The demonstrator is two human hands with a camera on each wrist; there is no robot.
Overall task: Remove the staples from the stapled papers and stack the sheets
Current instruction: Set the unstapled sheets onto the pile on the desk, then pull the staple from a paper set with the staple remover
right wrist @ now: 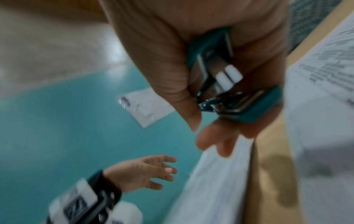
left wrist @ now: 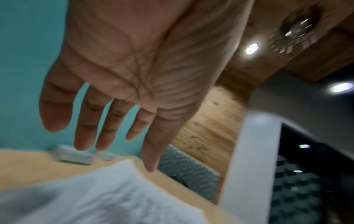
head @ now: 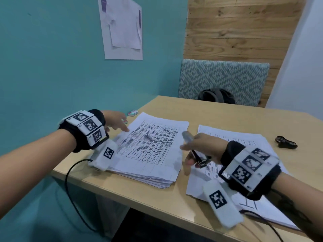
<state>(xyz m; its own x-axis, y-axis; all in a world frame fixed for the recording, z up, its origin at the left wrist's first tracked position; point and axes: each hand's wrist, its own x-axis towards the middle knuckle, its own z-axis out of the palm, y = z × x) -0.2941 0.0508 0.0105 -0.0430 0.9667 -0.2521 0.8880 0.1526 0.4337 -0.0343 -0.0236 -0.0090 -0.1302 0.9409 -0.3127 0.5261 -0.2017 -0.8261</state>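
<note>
A thick stack of printed sheets (head: pixel 148 147) lies on the wooden table (head: pixel 227 116) at the left. My left hand (head: pixel 117 122) hovers over the stack's far left corner with its fingers (left wrist: pixel 103 121) straight and spread, holding nothing. A second, flatter pile of papers (head: pixel 244 142) lies to the right. Between the two piles my right hand (head: pixel 197 151) grips a teal stapler (right wrist: pixel 226 84) with metal jaws, held above the table. In the right wrist view the paper stack (right wrist: pixel 216 181) shows below the fingers.
Two small staple boxes (head: pixel 133 113) sit by the teal wall beyond the left stack. A black clip-like object (head: pixel 286 142) lies at the table's right. A patterned chair back (head: pixel 223 79) with a dark bag (head: pixel 216 96) stands behind the table. Cables hang off the front edge.
</note>
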